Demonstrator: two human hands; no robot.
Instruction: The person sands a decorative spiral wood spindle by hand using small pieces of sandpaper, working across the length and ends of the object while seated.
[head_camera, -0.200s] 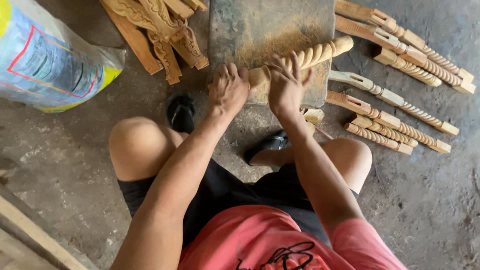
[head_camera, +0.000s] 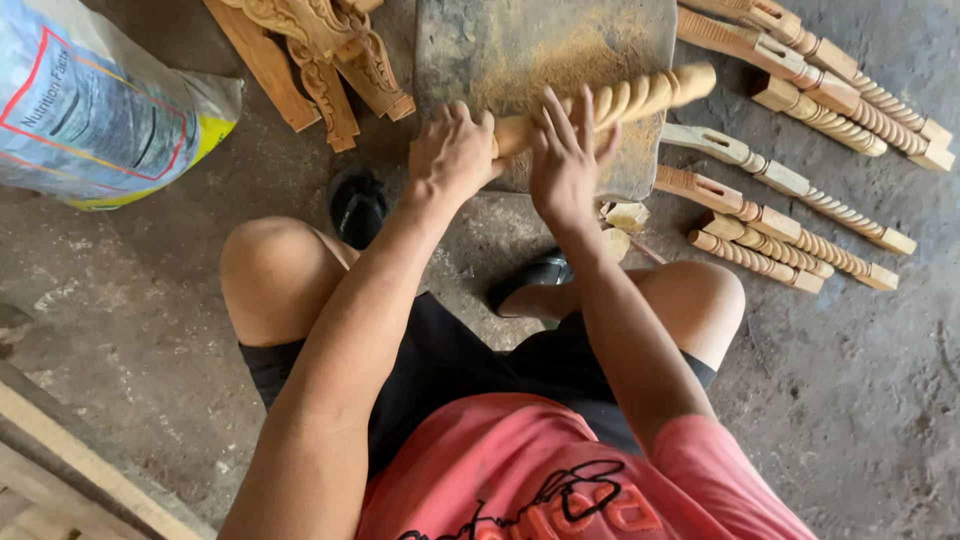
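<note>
Twisted wooden spindle lies across a dusty stone slab at the top middle of the frame, slanting up to the right. Left hand is curled tight around its near end, fingers wrapped shut on the wood. Right hand sits just beside it with fingers spread, pressing on the spindle rather than gripping. More carved spindles are laid out on the concrete floor on the right, ornate carved pieces upper left, and a printed sack at far left.
</note>
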